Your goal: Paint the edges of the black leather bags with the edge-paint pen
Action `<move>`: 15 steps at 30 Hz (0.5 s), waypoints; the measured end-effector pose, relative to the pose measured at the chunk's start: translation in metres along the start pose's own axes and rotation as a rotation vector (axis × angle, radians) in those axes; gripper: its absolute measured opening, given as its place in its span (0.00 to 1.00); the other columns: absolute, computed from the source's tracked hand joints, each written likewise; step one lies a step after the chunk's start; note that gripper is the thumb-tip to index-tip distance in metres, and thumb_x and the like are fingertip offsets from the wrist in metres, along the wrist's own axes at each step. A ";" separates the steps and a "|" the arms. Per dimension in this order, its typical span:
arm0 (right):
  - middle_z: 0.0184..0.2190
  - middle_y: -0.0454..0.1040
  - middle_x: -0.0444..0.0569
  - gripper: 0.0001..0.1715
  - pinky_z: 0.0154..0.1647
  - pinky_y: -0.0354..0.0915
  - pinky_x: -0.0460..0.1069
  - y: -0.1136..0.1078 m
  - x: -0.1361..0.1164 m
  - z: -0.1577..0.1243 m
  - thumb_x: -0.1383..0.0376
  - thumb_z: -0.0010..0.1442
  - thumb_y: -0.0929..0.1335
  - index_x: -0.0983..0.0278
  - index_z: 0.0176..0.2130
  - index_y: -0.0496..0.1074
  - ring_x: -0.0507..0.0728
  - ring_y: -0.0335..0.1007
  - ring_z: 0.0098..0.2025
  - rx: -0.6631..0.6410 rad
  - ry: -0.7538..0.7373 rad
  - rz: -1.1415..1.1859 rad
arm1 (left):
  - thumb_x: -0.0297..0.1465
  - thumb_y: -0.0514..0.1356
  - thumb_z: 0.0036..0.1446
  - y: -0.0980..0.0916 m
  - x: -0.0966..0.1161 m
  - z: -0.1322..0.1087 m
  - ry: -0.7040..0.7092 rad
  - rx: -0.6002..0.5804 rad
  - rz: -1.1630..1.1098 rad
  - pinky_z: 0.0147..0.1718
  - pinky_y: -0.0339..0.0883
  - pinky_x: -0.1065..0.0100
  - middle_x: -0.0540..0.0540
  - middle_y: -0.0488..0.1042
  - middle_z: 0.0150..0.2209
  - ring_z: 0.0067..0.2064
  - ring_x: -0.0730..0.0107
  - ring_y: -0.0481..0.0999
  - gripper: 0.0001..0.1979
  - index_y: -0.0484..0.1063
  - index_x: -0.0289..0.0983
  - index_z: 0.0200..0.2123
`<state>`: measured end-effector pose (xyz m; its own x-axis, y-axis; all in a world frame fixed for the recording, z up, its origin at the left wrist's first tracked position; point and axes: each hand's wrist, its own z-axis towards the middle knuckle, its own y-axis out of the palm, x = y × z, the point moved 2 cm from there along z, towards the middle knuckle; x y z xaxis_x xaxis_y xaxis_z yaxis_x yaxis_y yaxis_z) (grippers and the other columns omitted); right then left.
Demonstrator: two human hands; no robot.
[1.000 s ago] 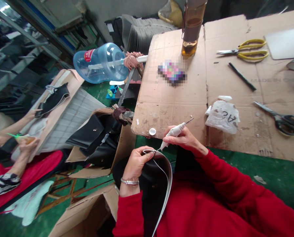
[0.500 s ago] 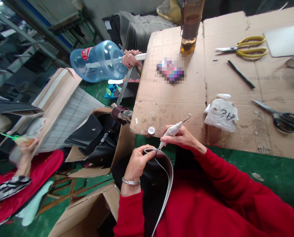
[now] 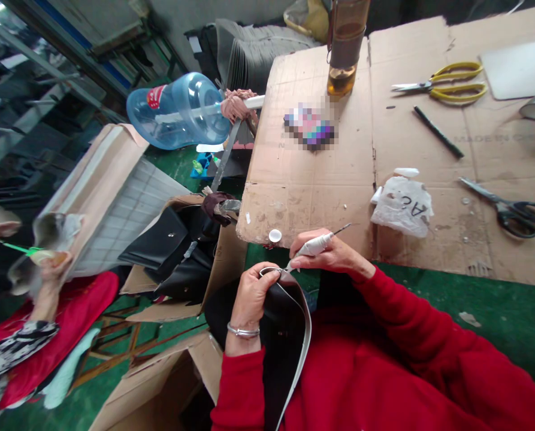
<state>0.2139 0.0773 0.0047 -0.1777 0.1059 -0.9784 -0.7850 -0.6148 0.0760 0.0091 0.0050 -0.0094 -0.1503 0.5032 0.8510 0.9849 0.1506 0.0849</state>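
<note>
My left hand [image 3: 250, 297] is closed on the curved edge of a black leather piece with a grey underside [image 3: 289, 335], held over my lap. My right hand [image 3: 328, 254] grips a white pen-shaped tool [image 3: 314, 245] like a pencil. Its lower tip touches the leather's rim right by my left thumb, and a thin metal pin sticks out of its upper end. A small white cap [image 3: 275, 235] lies on the cardboard edge just beyond my hands.
The cardboard-covered table [image 3: 321, 185] holds a crumpled white bag [image 3: 402, 206], black scissors [image 3: 510, 209], yellow scissors [image 3: 451, 87], a black pen [image 3: 438, 131] and an amber bottle [image 3: 344, 51]. Black bags [image 3: 177, 251] fill a box at left. Another person [image 3: 33, 311] works further left.
My right hand has tilted the tool flatter and lower against the leather rim. The person at left has raised a pale piece in front of them.
</note>
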 end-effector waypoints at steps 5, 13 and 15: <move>0.29 0.78 0.48 0.18 0.29 0.65 0.46 0.000 0.001 -0.002 0.54 0.59 0.77 0.68 0.35 0.80 0.52 0.69 0.28 0.075 0.010 -0.001 | 0.30 0.72 0.41 -0.003 -0.001 -0.001 -0.018 0.055 -0.066 0.26 0.62 0.74 0.51 0.76 0.24 0.25 0.74 0.71 0.09 0.79 0.34 0.29; 0.24 0.73 0.44 0.18 0.23 0.62 0.45 -0.004 0.002 -0.005 0.52 0.54 0.76 0.65 0.34 0.77 0.51 0.65 0.24 0.478 0.168 0.179 | 0.31 0.73 0.41 -0.005 -0.005 -0.002 0.001 0.087 -0.060 0.25 0.64 0.73 0.50 0.76 0.23 0.25 0.72 0.73 0.10 0.79 0.34 0.29; 0.23 0.71 0.43 0.18 0.22 0.60 0.44 -0.004 0.002 -0.005 0.53 0.54 0.76 0.65 0.34 0.77 0.50 0.63 0.22 0.523 0.171 0.180 | 0.32 0.74 0.42 -0.007 -0.003 -0.004 0.006 0.073 -0.032 0.27 0.65 0.73 0.50 0.78 0.25 0.26 0.71 0.74 0.11 0.80 0.34 0.30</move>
<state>0.2195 0.0761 0.0018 -0.2713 -0.1192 -0.9551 -0.9479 -0.1391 0.2866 0.0029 -0.0008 -0.0111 -0.1807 0.4919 0.8517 0.9708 0.2279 0.0743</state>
